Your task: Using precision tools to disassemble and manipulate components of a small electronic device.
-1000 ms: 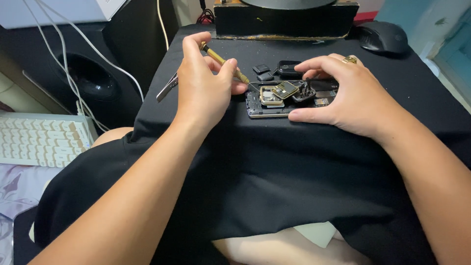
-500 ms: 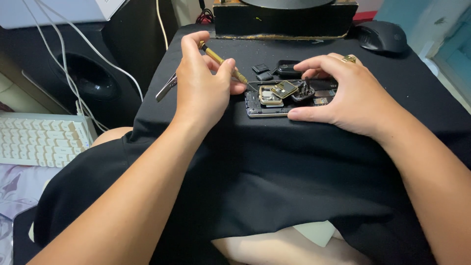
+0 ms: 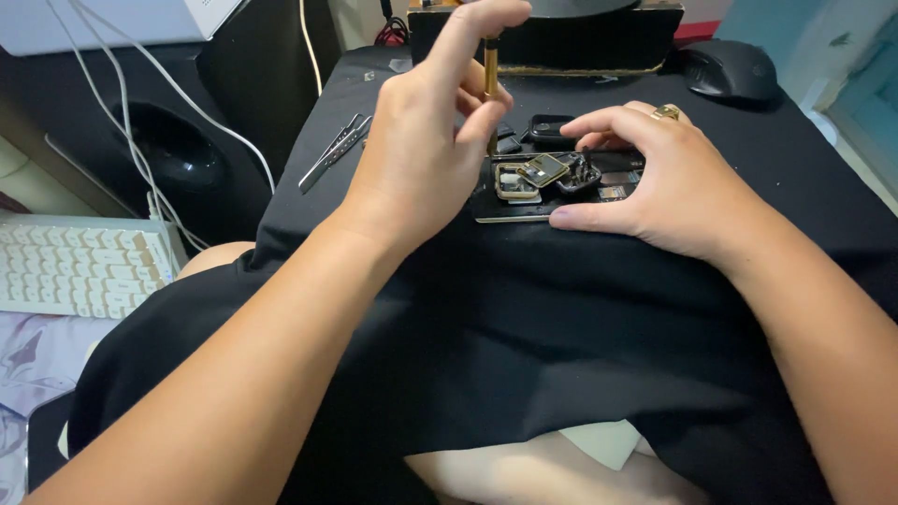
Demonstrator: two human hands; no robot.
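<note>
- A thin gold-coloured screwdriver [image 3: 490, 79] is gripped by the left hand [image 3: 426, 150]; the fingers are closed around its shaft and the tool is held almost upright.
- The tip of the screwdriver is pointed down toward the opened phone [image 3: 552, 182], which lies flat on the black cloth [image 3: 580, 355] near the middle of the view, a little toward 12 o'clock.
- Whether the tip touches the phone cannot be told, because it is hidden behind the fingers.
- The phone is steadied by the right hand [image 3: 673, 182]: the thumb is pressed along its lower edge and the other fingers are curved over its right side and top. The hand is not closed to a fist; it is laid on the phone.
- A gold ring [image 3: 666, 112] is worn on one finger of the right hand.
- Inside the phone, small metal parts and a gold-coloured plate are seen, tilted up a little.
- At 12 o'clock from the phone, a small dark part [image 3: 547, 126] lies on the cloth, just beside the fingertips of the right hand.
- At 9 o'clock from the left hand, metal tweezers [image 3: 334, 150] are laid on the cloth, well apart from the phone.
- At 2 o'clock, a black computer mouse [image 3: 728, 67] is placed on the counter [image 3: 804, 150].
- At 8 o'clock, a white keyboard [image 3: 79, 266] is seen, lower than the counter.
</note>
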